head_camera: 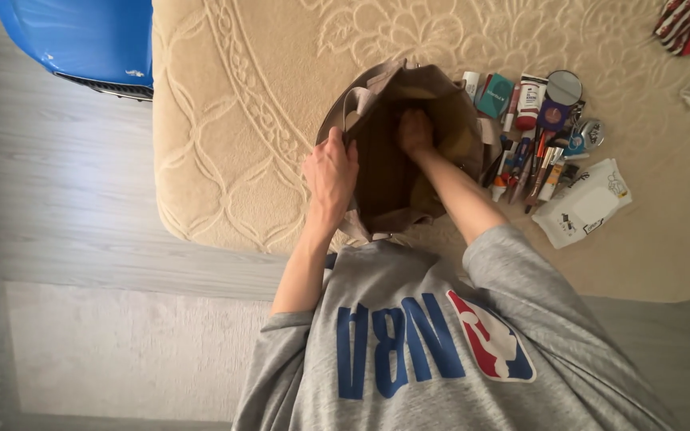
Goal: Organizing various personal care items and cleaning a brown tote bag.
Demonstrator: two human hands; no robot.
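The left hand [331,172] grips the rim of the brown bag [449,120] on the bed [233,120], fingers pinching it. The right hand [415,132] is inside the bag; its fingers are hidden, I cannot tell.

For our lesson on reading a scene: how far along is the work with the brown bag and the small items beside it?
Done: nothing can be confirmed; the bag's inside is too dark to see contents. In hand: the left hand holds the brown tote bag open at its rim, while the right hand reaches inside. Left: a cluster of cosmetics, a round mirror and a white wipes pack lie on the beige bedspread beside it.
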